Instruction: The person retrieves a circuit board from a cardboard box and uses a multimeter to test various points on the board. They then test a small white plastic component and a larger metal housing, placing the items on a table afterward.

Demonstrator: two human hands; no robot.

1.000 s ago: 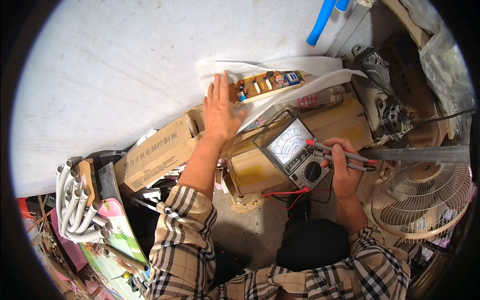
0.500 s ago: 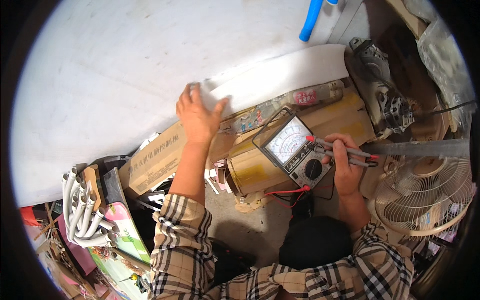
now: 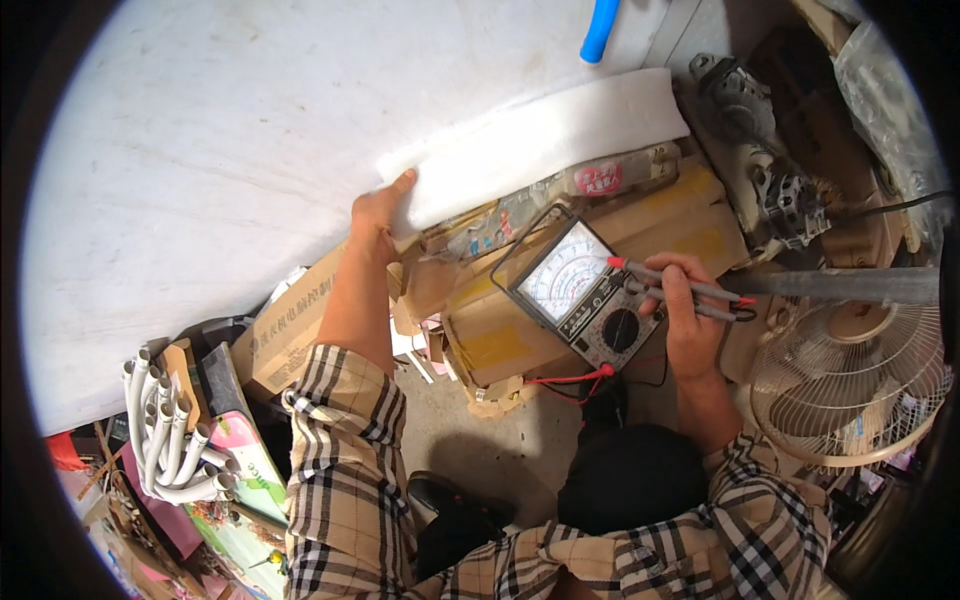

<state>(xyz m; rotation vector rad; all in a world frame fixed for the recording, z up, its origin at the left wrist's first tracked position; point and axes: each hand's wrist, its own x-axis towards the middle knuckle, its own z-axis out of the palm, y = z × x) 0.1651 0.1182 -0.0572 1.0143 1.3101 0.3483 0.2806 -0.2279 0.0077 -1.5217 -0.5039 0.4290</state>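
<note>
My left hand (image 3: 377, 214) is at the left end of a white foam strip (image 3: 540, 130), beside the large white panel (image 3: 220, 160). Its thumb stretches against the foam; the other fingers are hidden, so I cannot tell whether they grip anything. Closed around two grey test probes (image 3: 708, 291) with red and black ends, my right hand (image 3: 692, 320) hovers at the right side of an analog multimeter (image 3: 590, 290). The meter leans tilted on a cardboard box (image 3: 490, 345), its dial facing up. A red lead (image 3: 565, 379) is plugged into its lower edge.
A long cardboard carton (image 3: 290, 325) lies left of my forearm. Bent white pipes (image 3: 165, 440) stand at the lower left. On the right are a caged fan (image 3: 850, 390), a grey bar (image 3: 840, 285) and metal motor parts (image 3: 790, 205). A blue tube (image 3: 600, 30) hangs above.
My left hand has turned and dropped lower, its fingers passing out of sight while the thumb stays on the foam. The right hand still holds the probes. The whole view has shifted slightly.
</note>
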